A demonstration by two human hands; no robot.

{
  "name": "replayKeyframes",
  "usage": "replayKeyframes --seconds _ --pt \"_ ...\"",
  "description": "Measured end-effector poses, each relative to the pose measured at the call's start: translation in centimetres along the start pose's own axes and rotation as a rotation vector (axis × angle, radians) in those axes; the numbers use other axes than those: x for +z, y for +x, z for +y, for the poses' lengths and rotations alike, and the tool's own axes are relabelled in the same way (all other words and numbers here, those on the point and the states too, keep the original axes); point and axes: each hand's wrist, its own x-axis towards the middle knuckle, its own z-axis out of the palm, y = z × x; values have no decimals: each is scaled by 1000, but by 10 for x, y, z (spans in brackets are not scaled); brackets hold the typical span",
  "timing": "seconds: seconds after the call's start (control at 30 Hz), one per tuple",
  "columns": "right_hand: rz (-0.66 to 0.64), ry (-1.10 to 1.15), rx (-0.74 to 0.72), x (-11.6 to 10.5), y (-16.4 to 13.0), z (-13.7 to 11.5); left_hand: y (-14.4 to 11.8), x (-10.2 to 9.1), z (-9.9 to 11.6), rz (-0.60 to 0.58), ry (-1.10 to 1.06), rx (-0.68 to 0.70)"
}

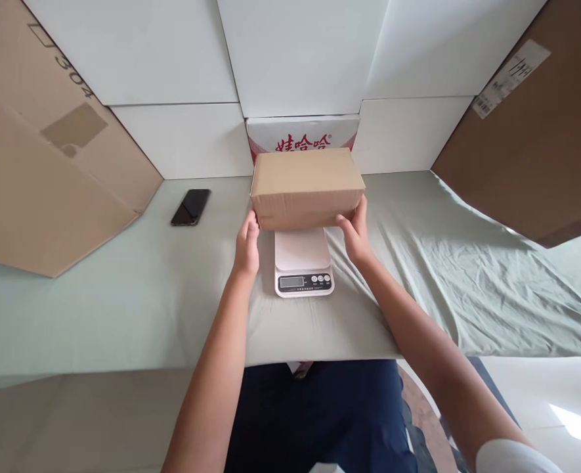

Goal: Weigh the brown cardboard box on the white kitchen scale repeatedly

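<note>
Two ends held: our part-curled left hand (247,244) grips the carton (307,176) at left, over the scale (303,263), contact unclear; our right hand (358,231), thumb in front, grips at right. Likely stiff, light; we'd take both ends.

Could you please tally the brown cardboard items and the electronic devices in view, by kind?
Small brown box: 1
Large cardboard pieces, one at the left and one at the right: 2
Digital scale: 1
Phone: 1
Total: 5
</note>
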Motion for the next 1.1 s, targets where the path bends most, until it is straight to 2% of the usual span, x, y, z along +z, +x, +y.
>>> replayKeyframes --seconds 0.07,0.2,0.37,0.47,0.63,0.87,1.1 --pt "-21 43 23 -6 -24 -10 -26 -2 8 -10 5 2" --pt "21 51 71 -12 -63 -18 -74 -9 12 13 19 -9" --pt "-33 79 64 -5 -77 -22 -104 -17 11 92 28 -9" --pt "-67 108 67 -1 -76 -22 -105 -17 10 97 27 -7" --pt "-37 147 70 -2 -73 -18 -97 -14 6 42 -2 -1" --pt "-25 132 101 -3 -73 -14 -94 -14 4 38 2 -56" --pt "-22 144 127 -2 -74 -16 -94 -14 5 14 -6 -48"
